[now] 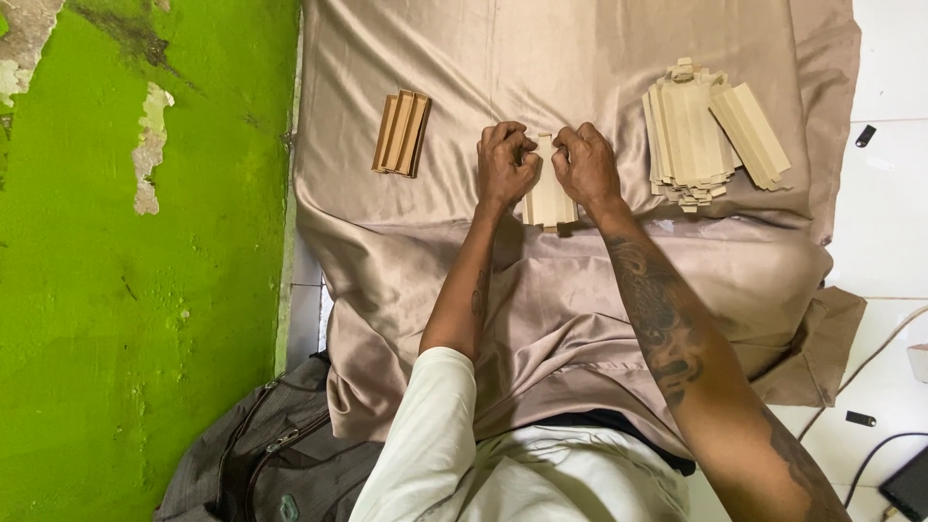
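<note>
- On beige cloth [580, 280], centre: pale flat piece [549, 198], lying lengthwise away from the body, gripped from both sides.
- Left hand [505, 164]: curled tight, fingers folded under, clamped on the piece's left edge near its far end.
- Right hand [585, 164]: likewise curled, pinching the right edge; knuckles up, close to the left hand with only the piece between.
- Left of the hands, apart: small brown stack [401, 132], slightly tilted, flat on the cloth.
- Right of the hands, near: bigger pale pile [696, 130], fanned and uneven, a few pieces splayed off to its right.
- Far left: green wall [145, 261], paint peeling.
- Bottom left: grey bag [261, 454] touching the cloth's edge.
- Right edge: white floor [889, 193], cables [870, 358] and small dark bits.
</note>
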